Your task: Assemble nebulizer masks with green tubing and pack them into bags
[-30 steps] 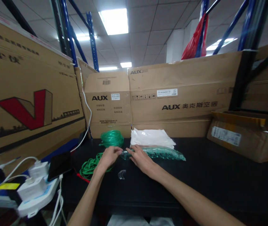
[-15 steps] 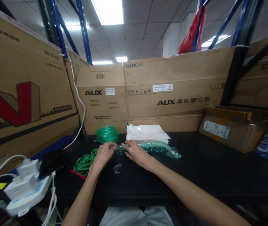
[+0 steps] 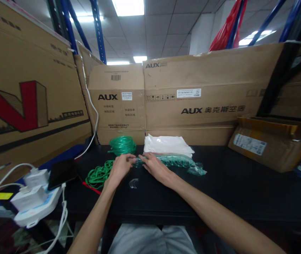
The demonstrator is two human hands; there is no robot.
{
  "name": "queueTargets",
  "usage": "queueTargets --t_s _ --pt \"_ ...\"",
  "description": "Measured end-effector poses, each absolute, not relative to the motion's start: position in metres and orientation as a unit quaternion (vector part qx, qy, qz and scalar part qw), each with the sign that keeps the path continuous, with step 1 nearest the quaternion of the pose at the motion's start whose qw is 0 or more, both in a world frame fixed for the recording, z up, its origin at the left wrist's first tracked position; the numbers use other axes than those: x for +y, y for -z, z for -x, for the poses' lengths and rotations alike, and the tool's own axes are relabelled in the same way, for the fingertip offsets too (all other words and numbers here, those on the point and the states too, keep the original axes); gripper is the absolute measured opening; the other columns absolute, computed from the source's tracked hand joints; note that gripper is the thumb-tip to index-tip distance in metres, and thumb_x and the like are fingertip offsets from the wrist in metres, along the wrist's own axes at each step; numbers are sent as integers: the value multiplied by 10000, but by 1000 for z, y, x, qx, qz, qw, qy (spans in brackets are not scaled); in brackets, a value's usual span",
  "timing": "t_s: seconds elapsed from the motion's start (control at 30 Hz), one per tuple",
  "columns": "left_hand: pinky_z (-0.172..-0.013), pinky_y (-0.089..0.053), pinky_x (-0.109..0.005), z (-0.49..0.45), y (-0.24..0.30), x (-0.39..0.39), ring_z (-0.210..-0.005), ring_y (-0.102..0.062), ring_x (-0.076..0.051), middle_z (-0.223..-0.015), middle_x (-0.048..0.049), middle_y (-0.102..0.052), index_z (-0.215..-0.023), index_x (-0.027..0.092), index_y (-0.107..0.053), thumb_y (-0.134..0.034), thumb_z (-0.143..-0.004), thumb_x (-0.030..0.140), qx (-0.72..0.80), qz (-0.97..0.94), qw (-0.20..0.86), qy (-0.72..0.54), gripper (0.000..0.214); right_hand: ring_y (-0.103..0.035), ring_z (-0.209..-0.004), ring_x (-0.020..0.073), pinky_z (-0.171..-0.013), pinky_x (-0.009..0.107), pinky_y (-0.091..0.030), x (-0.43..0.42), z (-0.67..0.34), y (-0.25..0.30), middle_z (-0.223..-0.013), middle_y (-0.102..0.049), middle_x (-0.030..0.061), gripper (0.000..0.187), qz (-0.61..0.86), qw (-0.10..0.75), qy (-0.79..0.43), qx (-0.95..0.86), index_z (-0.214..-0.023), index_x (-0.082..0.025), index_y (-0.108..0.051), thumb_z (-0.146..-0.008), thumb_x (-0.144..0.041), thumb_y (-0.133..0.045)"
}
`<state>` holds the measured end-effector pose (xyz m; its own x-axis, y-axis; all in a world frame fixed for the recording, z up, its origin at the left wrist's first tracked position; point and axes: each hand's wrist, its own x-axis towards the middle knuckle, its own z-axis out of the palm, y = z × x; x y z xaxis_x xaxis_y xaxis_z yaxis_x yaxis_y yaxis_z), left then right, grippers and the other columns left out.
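Observation:
My left hand (image 3: 120, 167) and my right hand (image 3: 154, 167) meet at the left end of a clear plastic bag of green tubing (image 3: 178, 162) lying on the black table (image 3: 232, 187). Both hands have their fingers curled and pinch the bag's end. A coil of green tubing (image 3: 122, 145) sits just behind my left hand. A heap of green bands (image 3: 98, 174) lies to its left. A stack of white bags (image 3: 167, 145) rests behind the clear bag. A small clear plastic piece (image 3: 133, 183) lies in front of my hands.
Cardboard boxes (image 3: 192, 102) wall in the table at the back and left. A smaller carton (image 3: 269, 143) stands at the right. At the left edge sit a white power strip with chargers (image 3: 32, 203) and a black phone (image 3: 61, 172).
My hands stay at the bag's left end and have closed in a little tighter on it. The camera has shifted, so the whole scene sits slightly higher in view.

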<state>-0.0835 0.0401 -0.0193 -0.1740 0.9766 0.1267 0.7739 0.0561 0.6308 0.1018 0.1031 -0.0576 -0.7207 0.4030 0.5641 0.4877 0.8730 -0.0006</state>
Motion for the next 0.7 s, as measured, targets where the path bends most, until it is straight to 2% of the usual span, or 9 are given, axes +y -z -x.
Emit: queueTargets --t_s 0.27,0.4,0.5,0.63,0.7 --pt "-862 -579 -410 96 9 29 -907 -712 -198 -1048 -59 -725 -1153 161 -675 -620 -998 378 731 -587 144 -317 272 -646 -1135 268 -944 490 -563 108 -106 55 -1330 -620 109 349 248 291 55 -923 -1306 -183 -604 -988 -322 -644" --pt "-866 -537 -384 96 -5 19 -855 -722 -210 -835 -22 -750 -1159 180 -710 -592 -996 356 723 -592 119 -336 267 -638 -1159 276 -960 502 -556 101 -105 52 -1348 -613 111 357 241 284 55 -926 -1316 -185 -601 -986 -312 -648" --pt "-791 -489 -328 98 -18 8 -843 -730 -247 -684 -9 -738 -1164 217 -744 -567 -959 334 725 -583 91 -355 295 -597 -1245 303 -1010 533 -529 92 -109 45 -1398 -588 125 391 239 287 59 -926 -1351 -187 -584 -978 -278 -656" --pt "-717 -451 -306 102 -32 -10 -781 -718 -253 -685 -11 -743 -1162 227 -749 -541 -924 389 714 -580 64 -388 355 -523 -1344 299 -1113 493 -479 75 -149 29 -1420 -578 174 407 258 302 74 -914 -1390 -185 -582 -985 -215 -613" --pt "-710 -449 -298 103 -35 -16 -752 -708 -246 -675 -5 -735 -1157 229 -751 -538 -911 414 702 -584 60 -403 374 -514 -1355 302 -1138 499 -456 67 -186 26 -1416 -584 161 401 284 310 83 -903 -1399 -208 -586 -999 -237 -578"
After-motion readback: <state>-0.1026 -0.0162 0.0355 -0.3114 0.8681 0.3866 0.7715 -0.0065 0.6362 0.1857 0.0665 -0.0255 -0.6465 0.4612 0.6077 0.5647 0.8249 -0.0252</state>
